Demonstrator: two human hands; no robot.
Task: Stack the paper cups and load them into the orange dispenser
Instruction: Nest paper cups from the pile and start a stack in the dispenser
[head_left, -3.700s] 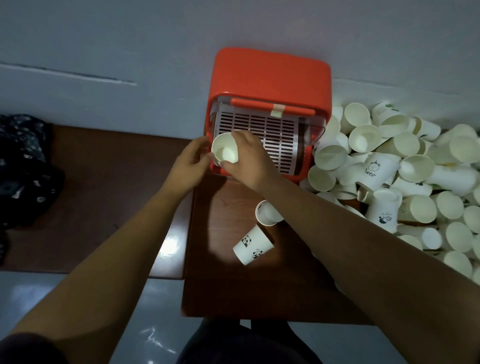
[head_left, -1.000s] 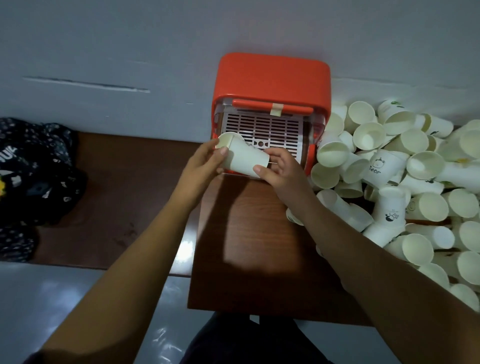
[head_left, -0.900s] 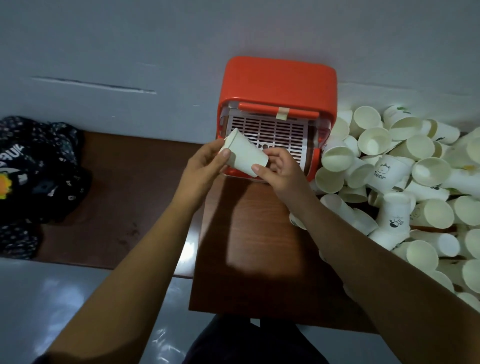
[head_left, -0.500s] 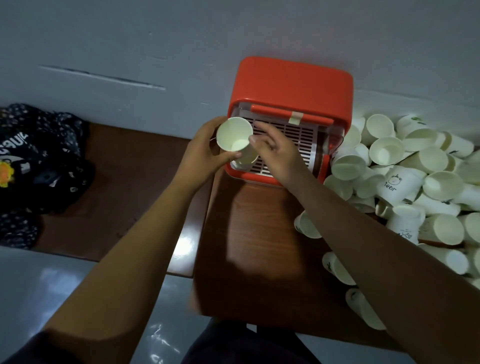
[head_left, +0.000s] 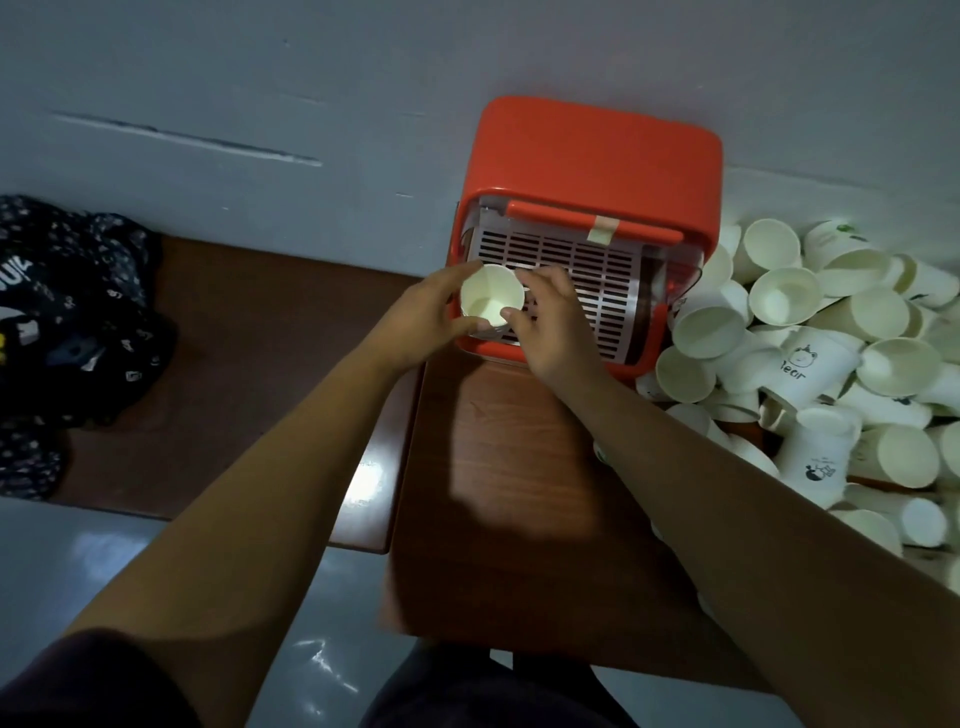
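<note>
Left hand (head_left: 421, 317) + right hand (head_left: 550, 327): fingers curled round one white paper cup (head_left: 491, 298), mouth up, at front-left of the boxy orange plastic dispenser (head_left: 597, 150). Prob early stage: big heap of loose white paper cups (head_left: 831, 338) unstacked on the brown wooden bench (head_left: 519, 467).

**Wooden table and lower bench**

Bears an orange dispenser (head_left: 597, 150) at the far edge of the reddish-brown table (head_left: 509, 467), close against the grey wall (head_left: 363, 78). Holds a loose heap of paper cups (head_left: 831, 338) along the right side, touching the dispenser, mostly tipped over, some printed. Shows bare wood in the near middle. Adjoins a lower, darker bench (head_left: 249, 322) on the left, carrying a dark patterned cloth (head_left: 67, 312), possibly a bag.
</note>
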